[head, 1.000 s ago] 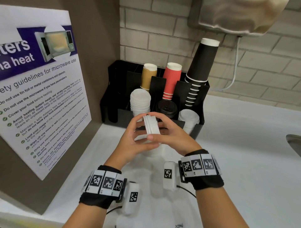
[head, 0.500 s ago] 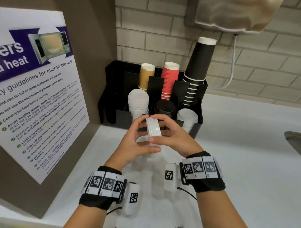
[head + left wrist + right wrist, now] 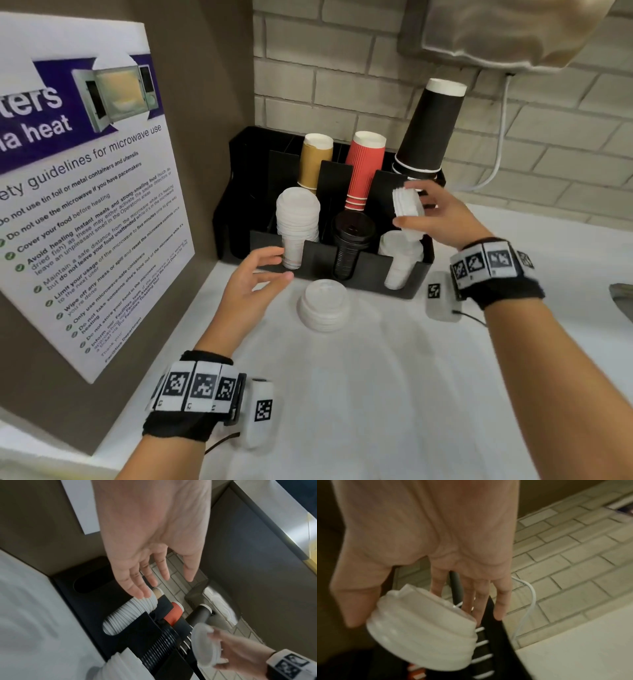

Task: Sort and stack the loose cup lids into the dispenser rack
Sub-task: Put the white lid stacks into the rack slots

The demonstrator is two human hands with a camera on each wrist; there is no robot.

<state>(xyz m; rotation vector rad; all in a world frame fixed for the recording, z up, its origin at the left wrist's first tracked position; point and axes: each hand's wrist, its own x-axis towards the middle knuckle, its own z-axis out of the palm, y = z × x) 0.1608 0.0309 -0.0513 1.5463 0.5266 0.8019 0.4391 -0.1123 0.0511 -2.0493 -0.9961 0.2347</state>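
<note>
My right hand [image 3: 421,214] grips a small stack of white lids [image 3: 406,205] on edge, above the right front slot of the black dispenser rack [image 3: 313,257]. That slot holds more white lids [image 3: 399,253]. The held stack [image 3: 423,632] fills the right wrist view, pinched between thumb and fingers. My left hand [image 3: 263,270] hovers open and empty, in front of the rack's left slot with its tall stack of white lids [image 3: 297,219]. The left wrist view shows the open palm [image 3: 150,547] over that stack [image 3: 130,615]. Another loose pile of white lids [image 3: 323,303] lies on the counter before the rack.
Black lids [image 3: 351,240] fill the middle front slot. Tan [image 3: 315,159], red [image 3: 364,168] and black cups [image 3: 428,130] stand upturned in the back slots. A microwave poster [image 3: 85,192] covers the left panel. A brick wall [image 3: 342,78] and a white cable [image 3: 498,154] are behind; a sink edge [image 3: 621,298] at right.
Both hands held the lid stack together at the centre. Now the right hand alone has carried it up and right over the rack, the left hand has let go and opened.
</note>
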